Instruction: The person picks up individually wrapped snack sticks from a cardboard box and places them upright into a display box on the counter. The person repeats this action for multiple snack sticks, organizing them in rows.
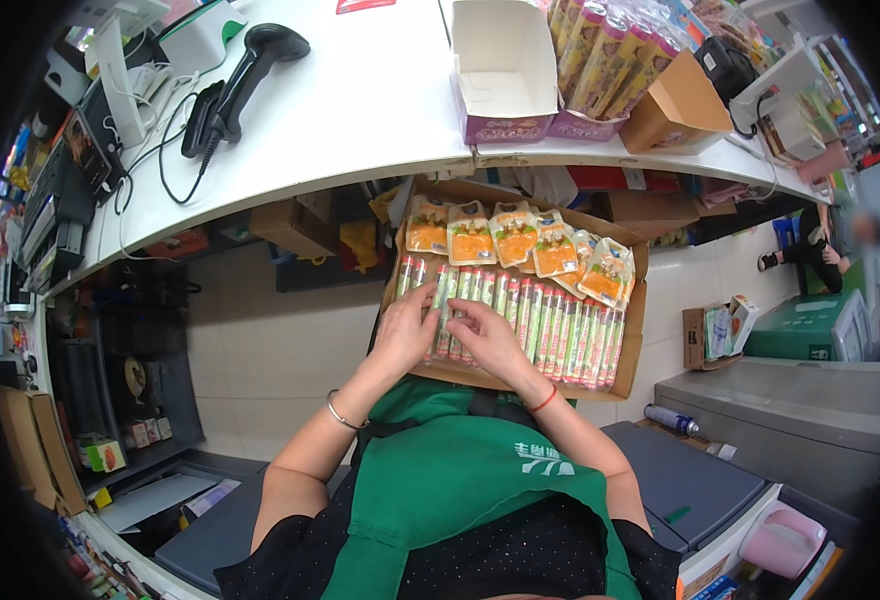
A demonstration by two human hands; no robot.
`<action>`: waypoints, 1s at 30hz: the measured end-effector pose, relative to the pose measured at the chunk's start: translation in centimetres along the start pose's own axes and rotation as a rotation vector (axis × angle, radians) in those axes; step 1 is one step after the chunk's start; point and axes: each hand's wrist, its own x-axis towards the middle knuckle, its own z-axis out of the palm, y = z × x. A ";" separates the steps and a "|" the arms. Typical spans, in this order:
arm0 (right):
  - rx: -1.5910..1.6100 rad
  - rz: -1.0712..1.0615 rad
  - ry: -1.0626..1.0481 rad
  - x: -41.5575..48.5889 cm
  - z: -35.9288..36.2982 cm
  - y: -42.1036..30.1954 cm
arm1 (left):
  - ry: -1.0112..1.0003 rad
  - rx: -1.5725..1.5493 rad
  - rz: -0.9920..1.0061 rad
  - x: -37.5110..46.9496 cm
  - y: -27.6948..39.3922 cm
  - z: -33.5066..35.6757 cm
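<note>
An open cardboard tray (637,341) rests in front of my green apron. Its lower part holds a row of slim, wrapped sticks (533,322) with red ends, standing side by side. Across the top lie several orange-and-white food pouches (515,232), overlapping at the right. My left hand (408,324) is over the left part of the row, its fingertips at the wrapped sticks. Just to the right, my right hand (485,336) has its fingers curled over the same row. One stick (441,300) shows between the two hands; whether either hand grips it is unclear.
Above the tray runs a white counter (350,97) with a barcode scanner (248,82) on its stand. A white-and-purple display box (506,124) and a brown carton (676,105) stand near its edge. A person (822,247) sits at far right. A pink mug (781,540) is lower right.
</note>
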 end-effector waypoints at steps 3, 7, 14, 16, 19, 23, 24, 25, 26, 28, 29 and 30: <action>-0.011 -0.004 0.003 -0.2 0.0 -0.3 | -0.064 -0.095 -0.155 -0.2 2.1 -0.6; -0.030 -0.049 0.022 -0.5 0.2 -0.3 | 0.006 0.079 -0.007 0.0 0.0 0.7; -0.002 -0.002 -0.007 -0.5 0.7 -0.1 | -0.029 0.012 -0.058 0.4 -0.1 0.1; 0.041 0.028 -0.037 -0.3 0.8 0.3 | -0.022 0.060 -0.033 0.4 -0.3 0.1; 0.066 0.034 -0.036 -0.1 0.8 0.5 | -0.007 0.074 -0.019 0.3 -0.2 0.3; 0.065 0.040 -0.040 -0.3 0.4 -0.2 | -0.009 0.122 -0.013 0.4 -0.2 0.2; 0.093 0.068 -0.046 -0.5 0.3 -1.1 | -0.015 0.145 -0.011 0.4 -0.3 0.1; 0.121 0.095 -0.051 -0.6 0.2 -1.6 | -0.012 0.128 -0.013 0.4 -0.3 0.0; 0.129 0.086 -0.037 -0.5 0.2 -1.6 | -0.009 0.111 -0.015 0.3 -0.2 -0.1; 0.148 0.073 -0.010 -0.6 0.3 -1.3 | -0.027 0.107 -0.032 -0.1 0.0 -0.2; 0.167 0.093 -0.018 -0.6 0.2 -1.4 | -0.045 0.118 -0.043 -0.3 0.2 -0.3; 0.184 0.112 -0.025 -0.7 0.1 -1.6 | -0.062 0.129 -0.053 -0.4 0.5 -0.5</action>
